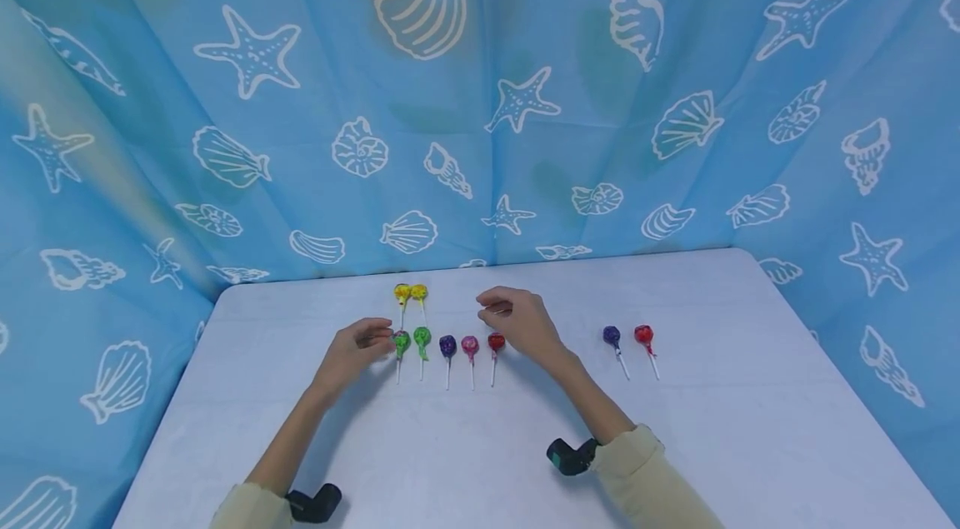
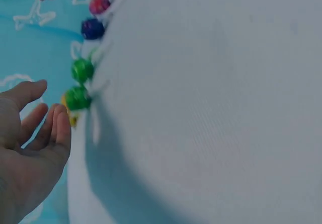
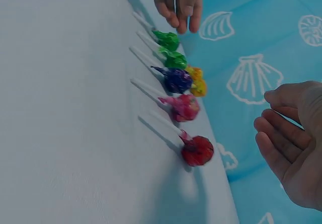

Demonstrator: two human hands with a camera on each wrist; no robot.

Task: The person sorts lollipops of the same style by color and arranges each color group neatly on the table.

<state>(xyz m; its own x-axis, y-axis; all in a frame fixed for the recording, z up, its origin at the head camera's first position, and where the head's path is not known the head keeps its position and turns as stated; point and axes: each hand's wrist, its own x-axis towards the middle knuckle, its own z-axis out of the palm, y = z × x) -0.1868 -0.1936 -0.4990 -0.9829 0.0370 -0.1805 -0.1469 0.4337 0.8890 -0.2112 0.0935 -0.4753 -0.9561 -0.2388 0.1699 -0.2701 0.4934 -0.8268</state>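
Note:
Several wrapped lollipops lie in a row on the white table: two green ones, the right of them a green lollipop (image 1: pixel 422 336), then a purple lollipop (image 1: pixel 447 346), a pink lollipop (image 1: pixel 469 346) and a red lollipop (image 1: pixel 496 342). Behind the green pair lie two yellow lollipops (image 1: pixel 419 293). My left hand (image 1: pixel 356 356) hovers beside the leftmost green lollipop (image 2: pixel 78 98), fingers loosely bent and holding nothing. Over the row's right end is my right hand (image 1: pixel 522 324), nearest the red lollipop (image 3: pixel 197 150); its relaxed fingers are apart from the thumb, with nothing between them.
Farther right on the table (image 1: pixel 750 429) lie another purple lollipop (image 1: pixel 612 336) and another red lollipop (image 1: pixel 644 335). A blue curtain (image 1: pixel 540 171) with white shells and starfish hangs behind the table's back edge. Each wrist carries a small black camera (image 1: pixel 572 456).

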